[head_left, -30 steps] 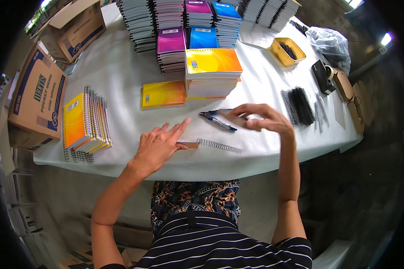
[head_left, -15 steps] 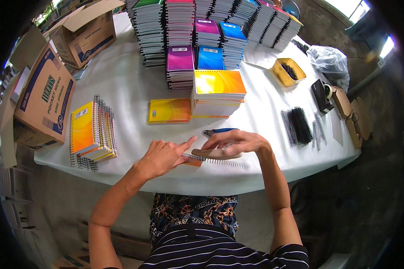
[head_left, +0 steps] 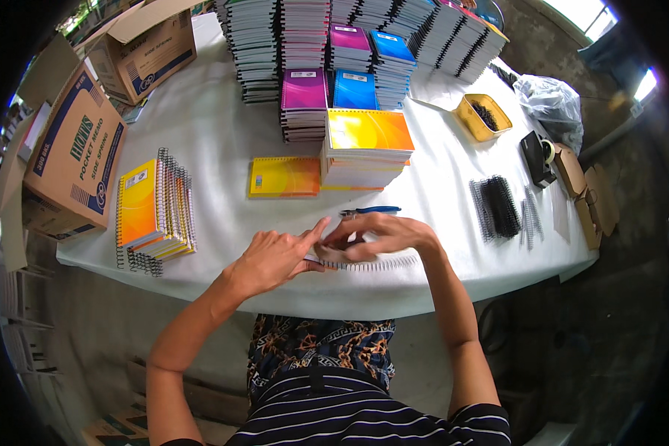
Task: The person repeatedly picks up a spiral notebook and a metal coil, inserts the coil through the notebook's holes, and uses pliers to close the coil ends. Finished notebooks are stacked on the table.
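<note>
Near the front edge of the table, my left hand (head_left: 271, 260) grips a small notebook, its index finger stretched out and its thumb at the near side. The hands hide most of that notebook. A thin wire coil (head_left: 379, 264) runs along its edge and sticks out to the right. Over the coil, my right hand (head_left: 375, 236) has bent fingers, smeared by motion; whether they pinch the wire is unclear. Just beyond lies a pair of cutting pliers (head_left: 372, 211) with blue handles. Farther off, a yellow-orange notebook (head_left: 284, 177) lies flat beside a stack of orange-yellow notebooks (head_left: 368, 141).
At left stand coil-bound notebooks (head_left: 156, 208) and cardboard boxes (head_left: 78, 152). Purple notebooks (head_left: 303, 93) and blue ones (head_left: 355, 89) are piled at the back. Rightward lie black coils (head_left: 496, 207), a yellow tub (head_left: 483, 117) of small dark pieces and a tape dispenser (head_left: 537, 157).
My right hand has shifted left along the coil toward my left hand, its fingers more bent. The pliers now show more fully. My left hand keeps its hold on the notebook.
</note>
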